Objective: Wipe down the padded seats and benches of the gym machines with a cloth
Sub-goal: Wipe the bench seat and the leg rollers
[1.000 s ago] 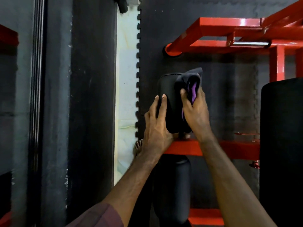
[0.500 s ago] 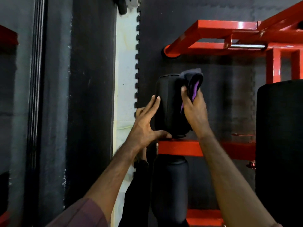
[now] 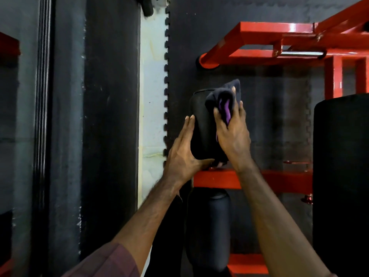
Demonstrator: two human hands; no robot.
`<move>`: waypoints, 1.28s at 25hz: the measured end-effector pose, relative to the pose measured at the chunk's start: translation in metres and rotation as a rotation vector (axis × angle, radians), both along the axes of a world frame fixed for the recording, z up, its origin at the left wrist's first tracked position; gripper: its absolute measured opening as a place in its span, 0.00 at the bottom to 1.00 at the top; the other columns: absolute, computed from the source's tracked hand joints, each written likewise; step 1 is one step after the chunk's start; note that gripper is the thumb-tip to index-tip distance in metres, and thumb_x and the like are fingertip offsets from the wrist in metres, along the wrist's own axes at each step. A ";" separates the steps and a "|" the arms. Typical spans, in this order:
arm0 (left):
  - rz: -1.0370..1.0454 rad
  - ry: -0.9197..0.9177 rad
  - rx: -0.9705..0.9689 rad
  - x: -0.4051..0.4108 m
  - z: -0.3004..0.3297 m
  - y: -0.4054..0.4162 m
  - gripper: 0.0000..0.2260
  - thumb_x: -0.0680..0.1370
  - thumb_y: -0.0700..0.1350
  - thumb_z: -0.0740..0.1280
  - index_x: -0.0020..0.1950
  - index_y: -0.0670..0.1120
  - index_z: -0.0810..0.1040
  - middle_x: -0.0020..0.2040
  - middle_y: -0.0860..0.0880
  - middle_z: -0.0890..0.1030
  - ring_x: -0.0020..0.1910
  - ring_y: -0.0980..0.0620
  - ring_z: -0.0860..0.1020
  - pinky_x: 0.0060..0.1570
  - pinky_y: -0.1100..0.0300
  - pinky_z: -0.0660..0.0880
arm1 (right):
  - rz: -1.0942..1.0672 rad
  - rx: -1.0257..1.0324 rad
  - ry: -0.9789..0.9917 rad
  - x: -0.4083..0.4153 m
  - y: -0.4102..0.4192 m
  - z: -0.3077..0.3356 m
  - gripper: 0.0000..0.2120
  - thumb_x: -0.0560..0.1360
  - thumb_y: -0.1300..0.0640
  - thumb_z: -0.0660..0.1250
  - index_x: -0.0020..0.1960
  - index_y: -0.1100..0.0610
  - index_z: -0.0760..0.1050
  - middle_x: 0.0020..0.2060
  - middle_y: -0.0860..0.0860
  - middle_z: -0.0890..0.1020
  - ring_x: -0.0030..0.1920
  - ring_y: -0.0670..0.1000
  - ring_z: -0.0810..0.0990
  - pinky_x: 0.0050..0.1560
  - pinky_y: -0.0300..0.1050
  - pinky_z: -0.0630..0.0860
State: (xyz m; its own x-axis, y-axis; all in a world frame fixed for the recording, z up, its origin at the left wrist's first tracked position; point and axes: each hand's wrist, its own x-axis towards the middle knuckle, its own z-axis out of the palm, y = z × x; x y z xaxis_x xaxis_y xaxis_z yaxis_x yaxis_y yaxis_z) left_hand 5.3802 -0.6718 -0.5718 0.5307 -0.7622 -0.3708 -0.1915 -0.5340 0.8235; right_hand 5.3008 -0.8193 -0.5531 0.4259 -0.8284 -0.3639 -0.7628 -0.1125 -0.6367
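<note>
My left hand (image 3: pixel 184 154) lies flat on the left side of the black roller pad (image 3: pixel 200 124), fingers straight and pressed together, thumb under its near end. My right hand (image 3: pixel 232 134) grips the dark cloth (image 3: pixel 223 96), purple lining showing, against the pad's right upper side; the cloth bunches past my fingertips. The pad sits above the red frame bar (image 3: pixel 217 178). A second black pad (image 3: pixel 208 230) sits below it.
</note>
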 end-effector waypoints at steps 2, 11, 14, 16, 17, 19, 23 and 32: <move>0.008 -0.037 0.011 -0.004 0.001 0.000 0.59 0.65 0.65 0.82 0.87 0.55 0.50 0.86 0.57 0.52 0.83 0.55 0.58 0.80 0.53 0.61 | 0.061 0.001 0.007 -0.026 0.031 0.005 0.37 0.83 0.40 0.64 0.82 0.29 0.42 0.86 0.49 0.48 0.79 0.62 0.68 0.63 0.64 0.79; -0.029 -0.164 0.118 -0.022 0.011 -0.013 0.64 0.62 0.70 0.81 0.87 0.57 0.45 0.87 0.57 0.45 0.80 0.53 0.62 0.74 0.63 0.56 | -0.017 0.038 0.013 0.014 -0.024 -0.004 0.33 0.82 0.35 0.60 0.83 0.35 0.51 0.83 0.54 0.59 0.78 0.62 0.67 0.70 0.65 0.73; -0.104 -0.206 0.116 -0.020 0.011 -0.006 0.60 0.65 0.70 0.77 0.87 0.57 0.45 0.86 0.57 0.43 0.80 0.46 0.63 0.77 0.54 0.64 | 0.017 0.052 -0.040 -0.015 0.010 0.003 0.35 0.83 0.38 0.63 0.83 0.32 0.48 0.85 0.49 0.53 0.80 0.57 0.64 0.69 0.61 0.74; -0.218 -0.197 0.062 -0.006 0.013 0.003 0.58 0.68 0.62 0.80 0.87 0.55 0.46 0.86 0.56 0.42 0.81 0.48 0.60 0.78 0.57 0.60 | 0.033 0.080 -0.113 -0.048 0.044 0.010 0.37 0.83 0.42 0.65 0.83 0.32 0.46 0.85 0.47 0.52 0.81 0.54 0.61 0.71 0.54 0.72; -0.282 -0.185 0.045 0.001 0.013 0.006 0.58 0.68 0.61 0.81 0.87 0.54 0.46 0.86 0.56 0.42 0.81 0.48 0.58 0.78 0.58 0.57 | 0.025 0.076 -0.130 -0.055 0.050 0.007 0.36 0.83 0.43 0.65 0.84 0.35 0.48 0.85 0.48 0.54 0.82 0.54 0.61 0.71 0.50 0.70; -0.353 -0.172 0.009 0.010 0.015 0.006 0.58 0.68 0.56 0.82 0.87 0.53 0.46 0.86 0.56 0.41 0.84 0.48 0.53 0.82 0.50 0.55 | -0.040 0.062 -0.107 -0.042 0.029 -0.004 0.34 0.83 0.42 0.65 0.85 0.41 0.54 0.82 0.52 0.63 0.80 0.55 0.66 0.72 0.52 0.70; -0.281 -0.253 -0.087 0.003 0.009 -0.003 0.56 0.69 0.54 0.83 0.86 0.44 0.52 0.87 0.50 0.49 0.84 0.63 0.48 0.84 0.50 0.52 | -0.070 0.044 0.003 0.016 -0.031 -0.010 0.32 0.83 0.37 0.62 0.84 0.43 0.59 0.81 0.53 0.64 0.77 0.60 0.69 0.73 0.59 0.70; -0.082 -0.230 0.100 -0.005 0.005 -0.006 0.47 0.75 0.52 0.76 0.87 0.54 0.50 0.85 0.51 0.60 0.81 0.50 0.64 0.79 0.55 0.65 | 0.079 0.029 0.047 -0.025 0.024 0.008 0.40 0.81 0.48 0.67 0.82 0.30 0.45 0.85 0.52 0.46 0.79 0.63 0.66 0.65 0.63 0.77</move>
State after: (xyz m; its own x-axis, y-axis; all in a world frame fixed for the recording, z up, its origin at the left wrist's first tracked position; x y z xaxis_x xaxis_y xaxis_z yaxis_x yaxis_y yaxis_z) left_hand 5.3751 -0.6775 -0.5663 0.5475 -0.7719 -0.3231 -0.4132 -0.5852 0.6977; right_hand 5.2755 -0.7948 -0.5450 0.4714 -0.7815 -0.4087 -0.7814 -0.1553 -0.6043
